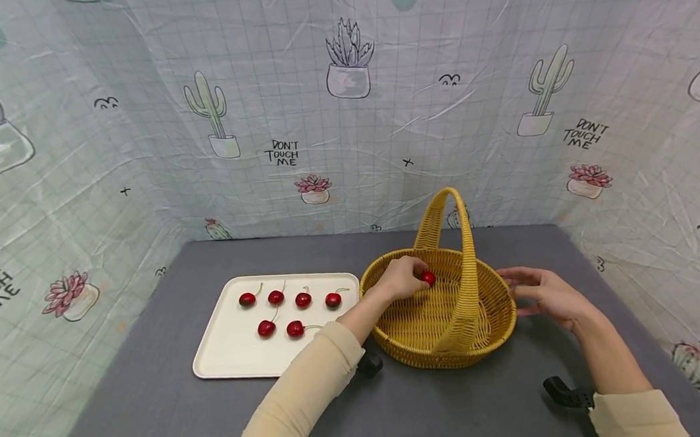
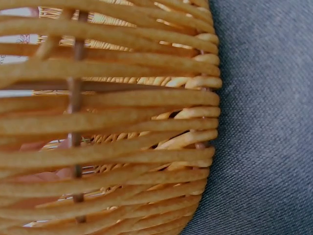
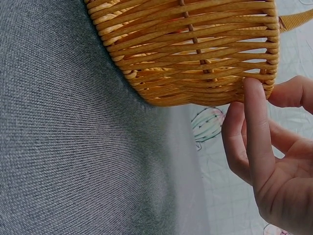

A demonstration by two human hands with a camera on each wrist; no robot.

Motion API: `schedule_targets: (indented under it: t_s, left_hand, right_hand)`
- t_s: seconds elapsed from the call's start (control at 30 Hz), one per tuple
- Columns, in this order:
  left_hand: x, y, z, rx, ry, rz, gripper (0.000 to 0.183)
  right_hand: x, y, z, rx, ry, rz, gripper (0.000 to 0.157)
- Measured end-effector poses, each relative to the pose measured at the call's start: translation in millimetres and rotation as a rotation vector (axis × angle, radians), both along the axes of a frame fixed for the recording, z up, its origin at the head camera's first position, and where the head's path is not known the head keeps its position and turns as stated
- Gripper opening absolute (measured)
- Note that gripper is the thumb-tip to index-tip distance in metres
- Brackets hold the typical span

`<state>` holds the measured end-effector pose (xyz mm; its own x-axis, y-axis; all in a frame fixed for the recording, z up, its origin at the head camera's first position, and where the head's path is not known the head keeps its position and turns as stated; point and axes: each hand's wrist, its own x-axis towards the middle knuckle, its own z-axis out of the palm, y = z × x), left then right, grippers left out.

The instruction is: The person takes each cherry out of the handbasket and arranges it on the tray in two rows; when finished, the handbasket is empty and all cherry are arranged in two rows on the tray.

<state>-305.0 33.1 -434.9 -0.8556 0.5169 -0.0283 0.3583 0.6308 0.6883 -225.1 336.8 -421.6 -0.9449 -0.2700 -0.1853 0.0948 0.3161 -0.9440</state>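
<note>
My left hand [image 1: 403,279] reaches over the near-left rim into a yellow woven basket [image 1: 415,355] and pinches a red cherry [image 1: 428,278] at its fingertips. The cherry's stem is hidden. Through the weave in the left wrist view, only bits of that hand show. On the basket's right side, my right hand [image 1: 547,294] touches the rim with loosely spread fingers. Up close in the right wrist view, one fingertip rests on the outer wall and another lies right at the rim. Several red cherries with stems lie on a white tray [image 1: 238,352] left of the basket.
The basket's tall arched handle [image 1: 468,258] rises between my two hands. All of this stands on a grey cloth-covered table [image 1: 422,408]. Printed curtains [image 1: 405,128] hang behind it and along both sides. Black wrist mounts [image 1: 568,395] stick out at the forearms.
</note>
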Motion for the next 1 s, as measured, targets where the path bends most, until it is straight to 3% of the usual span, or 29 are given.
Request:
schedule_targets:
  t_s: [0.17,0.5,0.73,1.0]
  left_hand:
    - [1.0,2.1,0.7,0.004,-0.027,-0.002,0.036]
    - [-1.4,7.1,-3.2,-0.026,0.019,0.004,0.017]
    - [0.8,9.6,-1.9,-0.048,0.026,-0.007,0.019]
    - [6.2,11.1,0.6,-0.162,0.075,-0.064,0.027]
  right_hand:
    - [0.9,0.1,0.1,-0.005,0.000,0.004,0.063]
    - [1.8,-1.0,1.3,0.001,0.011,0.007,0.062]
    - [1.6,-1.0,1.3,0.001,0.010,0.005,0.062]
    - [0.9,0.0,0.3,0.000,0.004,0.010,0.063]
